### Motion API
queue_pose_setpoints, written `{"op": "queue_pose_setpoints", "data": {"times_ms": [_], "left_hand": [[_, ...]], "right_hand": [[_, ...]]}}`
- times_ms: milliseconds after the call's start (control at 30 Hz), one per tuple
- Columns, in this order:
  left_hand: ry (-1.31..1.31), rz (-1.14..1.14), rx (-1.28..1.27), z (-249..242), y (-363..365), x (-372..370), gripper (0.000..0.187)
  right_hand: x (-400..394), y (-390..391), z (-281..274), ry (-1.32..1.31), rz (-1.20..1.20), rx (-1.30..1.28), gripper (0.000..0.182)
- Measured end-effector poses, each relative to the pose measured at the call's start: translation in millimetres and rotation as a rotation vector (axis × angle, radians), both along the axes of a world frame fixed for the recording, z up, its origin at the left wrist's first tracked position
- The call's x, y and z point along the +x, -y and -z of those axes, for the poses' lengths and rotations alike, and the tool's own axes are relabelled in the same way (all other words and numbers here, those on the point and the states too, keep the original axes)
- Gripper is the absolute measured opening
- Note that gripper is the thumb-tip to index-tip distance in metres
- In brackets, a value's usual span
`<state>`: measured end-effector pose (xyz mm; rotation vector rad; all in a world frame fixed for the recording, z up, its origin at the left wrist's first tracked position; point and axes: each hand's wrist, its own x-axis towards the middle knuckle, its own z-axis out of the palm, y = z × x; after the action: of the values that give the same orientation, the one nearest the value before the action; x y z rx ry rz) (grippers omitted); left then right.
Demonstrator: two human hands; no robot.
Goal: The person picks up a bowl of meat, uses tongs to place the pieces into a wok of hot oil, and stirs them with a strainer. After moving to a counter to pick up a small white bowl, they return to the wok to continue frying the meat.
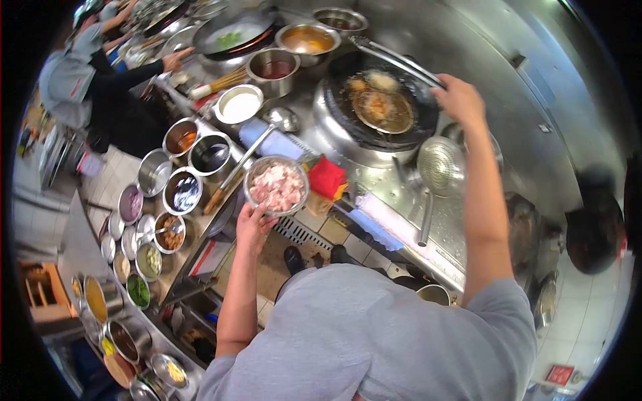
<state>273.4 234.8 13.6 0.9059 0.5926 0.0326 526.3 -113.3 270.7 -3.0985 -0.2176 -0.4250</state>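
Note:
My left hand (pixel 254 227) grips the near edge of a metal bowl (pixel 284 159) filled with chunks of raw pale-pink meat (pixel 277 187). Stretched out over the stove, my right hand (pixel 460 100) is closed on long metal tongs (pixel 404 61). The tongs' far ends are above the back rim of a black wok (pixel 422 125). In the wok's bubbling oil, a few battered pieces (pixel 380 107) are frying. The bowl is to the left of the wok, apart from it.
A perforated skimmer (pixel 440 166) lies on the steel counter right of the wok. Pots of sauces and ingredients crowd the left counter, with a wooden-handled ladle (pixel 231 177) across it. A red cloth (pixel 326 178) hangs at the front edge. Another person (pixel 100 80) works at a second wok (pixel 234 33).

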Motion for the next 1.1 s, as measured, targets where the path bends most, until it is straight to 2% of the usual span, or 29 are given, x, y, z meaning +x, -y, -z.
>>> {"op": "queue_pose_setpoints", "data": {"times_ms": [67,167,200,267,367,567,700,800,867,933,1000,1100], "left_hand": [[0.022,0.011,0.011,-2,-4,-1,0.022],[0.068,0.069,0.046,-4,-12,2,0.023],[0.088,0.104,0.063,-4,-15,5,0.022],[0.101,0.133,0.096,-9,-19,10,0.021],[0.123,0.219,0.192,-16,-19,16,0.020],[0.205,0.315,0.364,-35,-2,25,0.009],[0.166,0.328,0.388,-26,2,28,0.010],[0.138,0.298,0.261,-18,2,28,0.012],[0.141,0.306,0.252,-10,2,28,0.021],[0.093,0.264,0.252,-21,8,27,0.024],[0.116,0.250,0.225,-13,6,22,0.019],[0.059,0.178,0.139,2,-1,7,0.011]], "right_hand": [[-37,-13,-29,0.009,-0.189,0.033,0.035],[-78,-24,-43,0.060,-0.481,-0.033,0.034],[-96,-33,-51,0.052,-0.495,-0.036,0.034],[-131,-51,-66,-0.176,-0.487,-0.138,0.037],[-156,-58,-70,-0.154,-0.604,-0.269,0.041],[-166,-68,-65,-0.165,-0.687,-0.306,0.037],[-169,-57,-77,-0.160,-0.673,-0.312,0.035],[-169,-38,-90,-0.135,-0.608,-0.212,0.035],[-170,-19,-104,-0.119,-0.480,-0.062,0.035],[-165,4,-117,-0.092,-0.337,-0.040,0.033],[-146,35,-108,-0.043,-0.249,0.026,0.035],[-88,85,-70,-0.006,0.051,-0.046,0.033]]}}
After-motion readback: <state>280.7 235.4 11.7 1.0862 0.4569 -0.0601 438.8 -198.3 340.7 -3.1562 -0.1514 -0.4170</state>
